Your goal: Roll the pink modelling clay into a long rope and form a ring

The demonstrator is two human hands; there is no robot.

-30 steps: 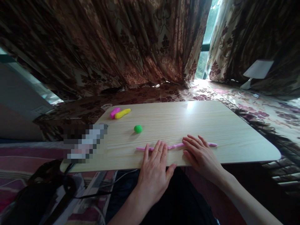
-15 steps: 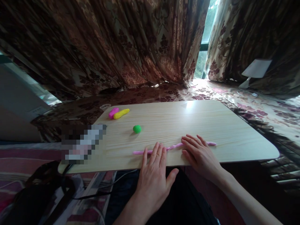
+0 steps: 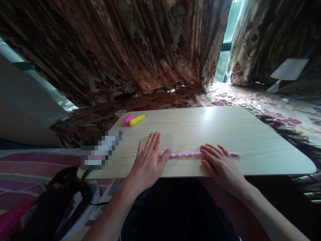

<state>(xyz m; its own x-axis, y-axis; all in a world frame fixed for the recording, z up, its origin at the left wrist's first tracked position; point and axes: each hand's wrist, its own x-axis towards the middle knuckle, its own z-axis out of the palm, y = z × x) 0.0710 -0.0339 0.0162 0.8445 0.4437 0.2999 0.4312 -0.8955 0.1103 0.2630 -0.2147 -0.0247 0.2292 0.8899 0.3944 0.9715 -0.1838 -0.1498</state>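
Observation:
A long, thin pink roll of modelling clay (image 3: 187,154) lies across the tabletop (image 3: 190,129), a little uneven along its length. My left hand (image 3: 149,162) is flat with the fingers stretched out, over the roll's left part and hiding that end. Its fingertips reach the green clay ball (image 3: 150,134), which is mostly covered; whether they touch it I cannot tell. Palm down, my right hand (image 3: 220,160) rests on the roll near its right end, which sticks out beyond the fingers. Neither hand grips anything.
Yellow clay (image 3: 137,120) and magenta clay (image 3: 129,119) lie together at the table's back left. A blurred-out object (image 3: 102,150) is at the left edge. Beyond the table are patterned curtains (image 3: 160,50) and a white lamp (image 3: 288,69).
My left hand has moved left and forward along the pink roll, now covering most of the green ball. The roll's middle looks straighter. My right hand stays near the right end; the view has shifted slightly.

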